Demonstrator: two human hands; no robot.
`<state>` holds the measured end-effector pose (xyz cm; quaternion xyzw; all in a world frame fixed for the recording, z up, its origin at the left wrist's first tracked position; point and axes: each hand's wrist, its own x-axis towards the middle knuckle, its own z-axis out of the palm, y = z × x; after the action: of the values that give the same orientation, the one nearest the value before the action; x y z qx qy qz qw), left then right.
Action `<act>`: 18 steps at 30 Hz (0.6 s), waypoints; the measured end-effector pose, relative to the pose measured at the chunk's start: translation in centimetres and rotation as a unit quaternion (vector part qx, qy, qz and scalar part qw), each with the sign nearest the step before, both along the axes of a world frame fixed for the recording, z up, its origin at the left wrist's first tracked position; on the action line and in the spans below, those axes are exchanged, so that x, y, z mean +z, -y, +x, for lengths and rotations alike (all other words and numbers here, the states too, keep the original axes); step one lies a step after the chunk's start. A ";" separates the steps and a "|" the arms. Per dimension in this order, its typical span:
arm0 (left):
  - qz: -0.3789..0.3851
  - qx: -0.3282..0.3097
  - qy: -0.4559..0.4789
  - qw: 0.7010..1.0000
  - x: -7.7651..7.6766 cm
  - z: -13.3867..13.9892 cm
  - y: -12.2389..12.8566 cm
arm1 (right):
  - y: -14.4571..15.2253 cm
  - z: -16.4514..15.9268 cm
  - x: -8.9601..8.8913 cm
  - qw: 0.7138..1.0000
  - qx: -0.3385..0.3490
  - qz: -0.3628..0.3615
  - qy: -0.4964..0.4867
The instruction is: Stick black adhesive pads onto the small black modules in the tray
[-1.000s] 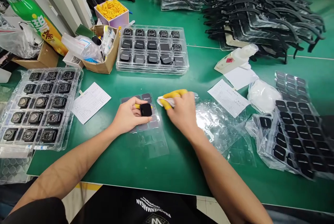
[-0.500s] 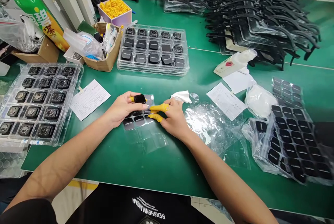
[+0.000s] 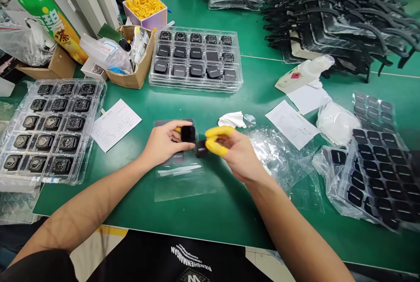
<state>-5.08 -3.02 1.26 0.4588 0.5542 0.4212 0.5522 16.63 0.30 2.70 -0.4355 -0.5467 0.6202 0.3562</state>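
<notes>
My left hand (image 3: 167, 141) is closed on a black smartwatch case (image 3: 188, 134), its dark glass face turned up. My right hand (image 3: 229, 146), with yellow finger cots on thumb and forefinger, pinches a black square film sticker (image 3: 201, 149) by its edge, just right of the watch case. Below my left hand a clear sticker sheet (image 3: 179, 190) lies on the green table, with a few dark stickers showing on it; the rest is hidden by the hand.
Trays of watch cases stand at the left (image 3: 52, 131) and at the back (image 3: 197, 82). Right of my hands lie crumpled clear plastic (image 3: 278, 159), a paper slip (image 3: 292, 124), a white bottle (image 3: 303, 74) and more sticker sheets (image 3: 382, 177). Black straps (image 3: 334, 15) are piled at the back right.
My right hand has pulled a black sticker off the sheet and moved slightly right with it. My left hand has shifted right, turning the watch case face up.
</notes>
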 end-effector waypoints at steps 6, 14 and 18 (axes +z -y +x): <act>0.073 -0.046 -0.146 0.986 -0.6 0.3 0.3 | -0.7 -2.8 -1.9 0.994 -0.066 -0.085 0.013; 0.102 -0.049 -0.205 0.972 -0.5 0.4 0.3 | -0.1 -3.4 -1.8 0.988 -0.108 -0.113 0.010; 0.095 -0.050 -0.207 0.972 -0.4 0.4 0.3 | -0.1 -3.5 -1.9 0.987 -0.114 -0.108 0.016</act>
<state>-4.66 -3.29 0.81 0.6135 0.5902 0.3399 0.3998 13.09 0.41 0.76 -0.5410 -0.4290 0.6235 0.3669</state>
